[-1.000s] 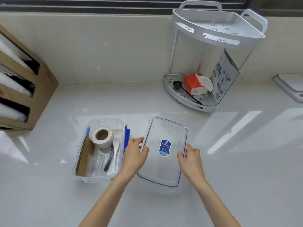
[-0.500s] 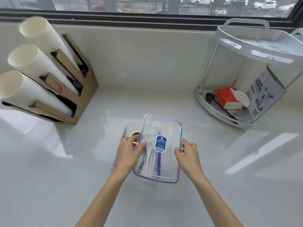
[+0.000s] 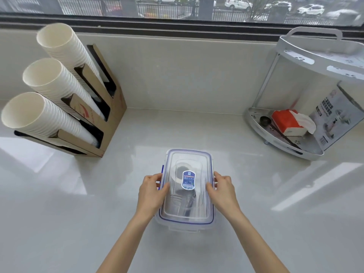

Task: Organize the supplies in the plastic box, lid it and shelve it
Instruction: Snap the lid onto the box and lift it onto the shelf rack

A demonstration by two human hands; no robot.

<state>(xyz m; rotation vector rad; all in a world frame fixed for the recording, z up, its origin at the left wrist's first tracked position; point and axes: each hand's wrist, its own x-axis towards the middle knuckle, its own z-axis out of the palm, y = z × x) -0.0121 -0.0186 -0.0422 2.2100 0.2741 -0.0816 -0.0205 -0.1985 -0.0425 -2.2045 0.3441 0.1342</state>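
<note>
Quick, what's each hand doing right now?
Left hand: holds the lid by its left edge, thumb on top.
Right hand: holds the lid's right edge the same way.

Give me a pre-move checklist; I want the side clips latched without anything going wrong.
1. Lid squarely over the plastic box: ok.
2. Left hand on the lid's left edge: ok.
3. Right hand on the lid's right edge: ok.
4. Supplies below the rim: cannot tell.
5. Blue side clip latched: not ok, it stands out.
6. Bare spot on the corner shelf: cannot tell.
</note>
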